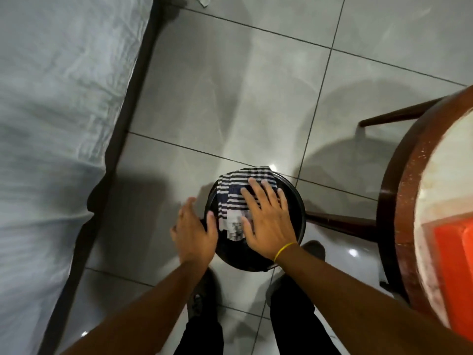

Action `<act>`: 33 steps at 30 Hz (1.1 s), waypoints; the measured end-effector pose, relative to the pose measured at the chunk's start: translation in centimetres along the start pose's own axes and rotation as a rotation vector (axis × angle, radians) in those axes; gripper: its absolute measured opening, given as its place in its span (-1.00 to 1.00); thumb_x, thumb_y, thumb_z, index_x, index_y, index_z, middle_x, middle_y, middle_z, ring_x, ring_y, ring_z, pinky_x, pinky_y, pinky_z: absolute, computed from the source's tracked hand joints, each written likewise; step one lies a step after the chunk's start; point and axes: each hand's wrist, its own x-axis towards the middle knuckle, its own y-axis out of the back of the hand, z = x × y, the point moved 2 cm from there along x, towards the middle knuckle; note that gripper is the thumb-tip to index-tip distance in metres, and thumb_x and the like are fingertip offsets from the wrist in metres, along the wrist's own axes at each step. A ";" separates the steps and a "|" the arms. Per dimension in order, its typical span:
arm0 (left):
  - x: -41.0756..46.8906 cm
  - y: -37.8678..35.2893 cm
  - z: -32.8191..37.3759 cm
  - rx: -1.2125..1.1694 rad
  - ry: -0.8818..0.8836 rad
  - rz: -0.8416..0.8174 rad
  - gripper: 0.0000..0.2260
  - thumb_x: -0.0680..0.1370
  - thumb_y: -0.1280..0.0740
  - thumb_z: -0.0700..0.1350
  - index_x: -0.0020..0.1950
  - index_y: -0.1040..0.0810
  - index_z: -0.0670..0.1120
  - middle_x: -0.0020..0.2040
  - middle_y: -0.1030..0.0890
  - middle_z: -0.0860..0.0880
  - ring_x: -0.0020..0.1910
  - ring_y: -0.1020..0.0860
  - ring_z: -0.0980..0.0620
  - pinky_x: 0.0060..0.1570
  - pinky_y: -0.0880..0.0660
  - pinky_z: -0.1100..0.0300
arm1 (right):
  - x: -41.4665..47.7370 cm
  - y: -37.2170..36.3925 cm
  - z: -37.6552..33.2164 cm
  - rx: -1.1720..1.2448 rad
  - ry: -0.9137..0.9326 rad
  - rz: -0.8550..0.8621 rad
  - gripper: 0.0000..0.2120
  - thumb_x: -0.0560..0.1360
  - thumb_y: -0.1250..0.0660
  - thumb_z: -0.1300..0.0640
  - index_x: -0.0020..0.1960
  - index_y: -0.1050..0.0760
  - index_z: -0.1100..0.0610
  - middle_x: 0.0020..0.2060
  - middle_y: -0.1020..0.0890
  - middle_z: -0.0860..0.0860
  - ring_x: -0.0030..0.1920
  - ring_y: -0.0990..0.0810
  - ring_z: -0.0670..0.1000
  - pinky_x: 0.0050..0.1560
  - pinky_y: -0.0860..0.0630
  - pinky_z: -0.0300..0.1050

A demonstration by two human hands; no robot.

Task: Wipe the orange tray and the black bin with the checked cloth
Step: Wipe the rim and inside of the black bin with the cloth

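The round black bin (294, 201) stands on the tiled floor between my feet, seen from above. The checked cloth (231, 190), dark blue and white, lies spread over its top. My right hand (268, 219), with a yellow band at the wrist, presses flat on the cloth with fingers spread. My left hand (194, 229) grips the bin's left rim, thumb over the edge. The orange tray (453, 262) rests on the round table at the right edge, partly cut off by the frame.
A bed with a pale sheet (51, 124) and a dark frame fills the left side. A round table (399, 201) with a dark wooden rim and legs stands at the right. My shoes and dark trousers are just below the bin.
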 end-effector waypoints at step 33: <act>2.2 -5.6 -2.1 -0.046 0.432 0.196 -0.48 0.71 -0.05 -0.13 -0.21 -0.59 -0.43 -0.28 -0.60 -0.39 -0.34 -0.49 -0.26 -0.22 -0.29 0.02 | 4.7 -3.7 -0.2 -0.050 -0.408 0.223 -0.36 0.63 -0.11 -0.39 0.64 -0.33 -0.18 0.68 -0.32 0.04 0.70 -0.23 0.26 0.55 -0.13 0.55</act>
